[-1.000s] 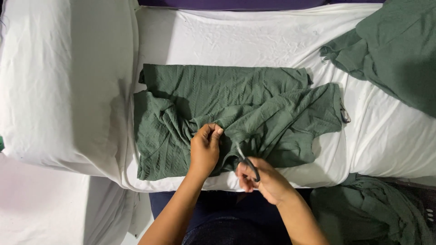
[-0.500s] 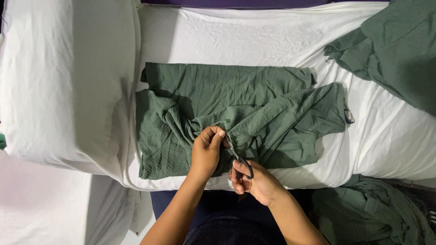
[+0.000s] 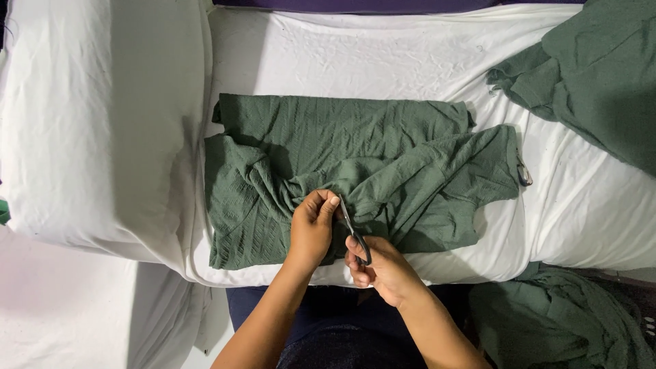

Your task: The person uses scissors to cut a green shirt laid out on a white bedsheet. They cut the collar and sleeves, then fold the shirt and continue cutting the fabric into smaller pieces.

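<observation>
**Scissors at the pinched fold, blades aimed away from you**

Your left hand [image 3: 313, 229] pinches a raised fold of the green cloth [image 3: 355, 171], which lies spread on the white bed [image 3: 383, 55] straight ahead of both hands. Your right hand [image 3: 383, 270] grips the scissors [image 3: 353, 231] by the handles; their long axis runs from your right hand up and slightly left, tips just beside your left fingertips. Whether the blades are parted or already biting cloth is too small to tell. More green cloth [image 3: 601, 75] lies apart, upper right.
</observation>
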